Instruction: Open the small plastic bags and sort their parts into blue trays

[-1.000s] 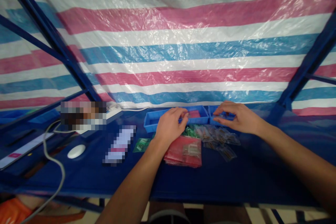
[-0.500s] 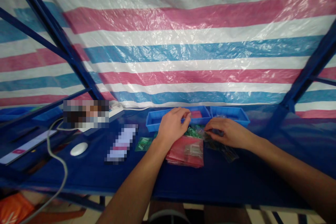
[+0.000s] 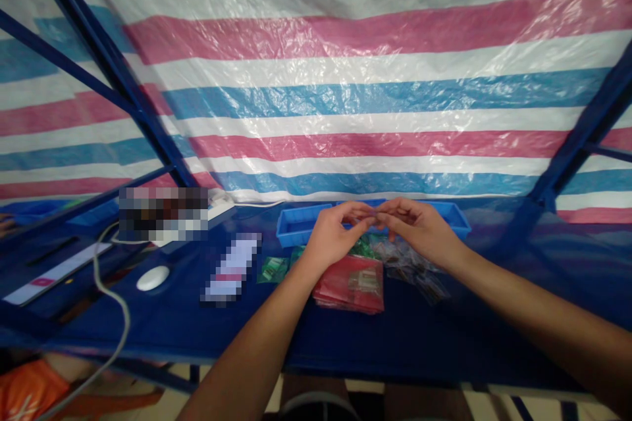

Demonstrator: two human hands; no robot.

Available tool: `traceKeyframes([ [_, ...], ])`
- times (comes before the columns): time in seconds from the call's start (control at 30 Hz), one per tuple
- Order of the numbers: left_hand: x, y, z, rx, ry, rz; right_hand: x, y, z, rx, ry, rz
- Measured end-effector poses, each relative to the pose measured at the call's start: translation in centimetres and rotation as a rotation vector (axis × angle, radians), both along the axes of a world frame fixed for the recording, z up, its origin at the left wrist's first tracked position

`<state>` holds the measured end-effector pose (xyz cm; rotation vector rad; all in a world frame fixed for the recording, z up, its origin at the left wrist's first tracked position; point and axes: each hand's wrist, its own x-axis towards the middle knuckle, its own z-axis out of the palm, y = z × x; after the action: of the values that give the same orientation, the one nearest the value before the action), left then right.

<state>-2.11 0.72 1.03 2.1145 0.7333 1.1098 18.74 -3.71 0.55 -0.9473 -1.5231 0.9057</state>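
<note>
My left hand and my right hand meet fingertip to fingertip over the small packets, just in front of the blue trays. Both are closed in a pinch; whatever lies between the fingertips is too small or hidden to make out. Below my left hand lies a stack of red packets, a clear pouch on its top. Under my right hand spreads a pile of clear plastic bags with dark contents. Green packets lie between them, and another green packet rests left of my left forearm.
A blue tray and another blue tray stand along the back. To the left are a blurred-out phone-like slab, a white mouse-shaped object, a white cable and a power strip. An orange garment shows at lower left.
My right hand has lifted from the clear bags and moved left and up to my left hand. Their fingertips now meet. My left hand has shifted slightly right.
</note>
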Motion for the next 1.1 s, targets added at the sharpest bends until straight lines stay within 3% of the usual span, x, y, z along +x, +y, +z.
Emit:
traceKeyframes([
  [0.13, -0.1, 0.3, -0.2, -0.002, -0.050, 0.035, -0.8, 0.6, -1.0, 0.024, 0.058, -0.026],
  [0.33, 0.0, -0.7, -0.2, 0.285, 0.227, 0.074, -0.5, 0.3, -3.4, 0.090, 0.006, -0.081],
  [0.7, 0.4, -1.4, 0.2, 0.313, 0.231, 0.075, -0.8, -0.7, -3.2, 0.179, -0.153, -0.159],
  [0.9, 0.4, -1.4, 0.2, 0.295, 0.220, 0.048, -0.6, -0.8, -3.2, 0.141, -0.118, -0.145],
  [1.1, 0.2, -1.2, 0.3, 0.346, 0.182, 0.021, -0.3, -0.3, -3.1, 0.056, 0.059, -0.064],
])
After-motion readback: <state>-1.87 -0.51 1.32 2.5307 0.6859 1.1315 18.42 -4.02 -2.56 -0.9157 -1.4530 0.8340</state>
